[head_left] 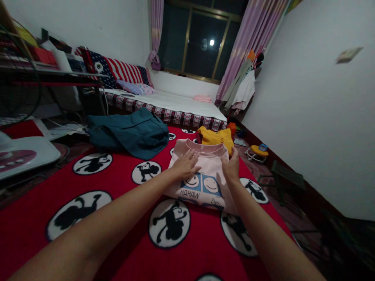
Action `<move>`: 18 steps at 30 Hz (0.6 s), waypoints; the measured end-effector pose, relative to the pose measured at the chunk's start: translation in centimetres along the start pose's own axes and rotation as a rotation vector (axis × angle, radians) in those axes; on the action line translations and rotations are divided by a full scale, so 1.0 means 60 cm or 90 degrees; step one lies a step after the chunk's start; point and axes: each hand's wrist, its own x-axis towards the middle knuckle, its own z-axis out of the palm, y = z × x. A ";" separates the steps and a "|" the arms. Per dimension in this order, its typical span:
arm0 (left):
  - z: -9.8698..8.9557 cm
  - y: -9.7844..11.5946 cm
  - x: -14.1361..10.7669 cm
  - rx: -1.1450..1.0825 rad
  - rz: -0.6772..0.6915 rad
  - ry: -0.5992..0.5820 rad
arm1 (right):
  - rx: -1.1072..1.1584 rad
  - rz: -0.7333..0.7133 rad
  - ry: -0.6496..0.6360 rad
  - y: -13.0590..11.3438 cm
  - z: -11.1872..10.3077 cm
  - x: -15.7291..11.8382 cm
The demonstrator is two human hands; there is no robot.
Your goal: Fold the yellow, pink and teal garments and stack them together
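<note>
A folded pink T-shirt lies on the red blanket, its round collar away from me. Blue panels with smiley faces and dark lettering are printed on its front. My left hand rests flat on the shirt's left side just below the collar, fingers spread. At the shirt's right edge is my right hand, its thumb and fingers apart and touching the fabric. Just beyond the collar sits a yellow folded garment, with a bit of dark red cloth beside it.
A teal bag lies at the blanket's far left. Behind it stands a bed with a white cover, below the window. On the left is a cluttered desk. A yellow stool and a dark folding stool stand along the right wall.
</note>
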 end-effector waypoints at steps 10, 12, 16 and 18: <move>0.043 -0.114 0.084 0.051 -0.180 0.037 | -0.273 0.002 -0.235 0.021 0.068 0.004; 0.041 -0.120 0.087 0.054 -0.194 0.037 | -0.275 0.002 -0.216 0.030 0.071 0.013; 0.040 -0.115 0.074 0.071 -0.199 0.031 | -0.289 -0.009 -0.190 0.032 0.072 0.006; 0.040 -0.111 0.056 0.085 -0.182 0.023 | -0.304 -0.009 -0.195 0.029 0.068 -0.005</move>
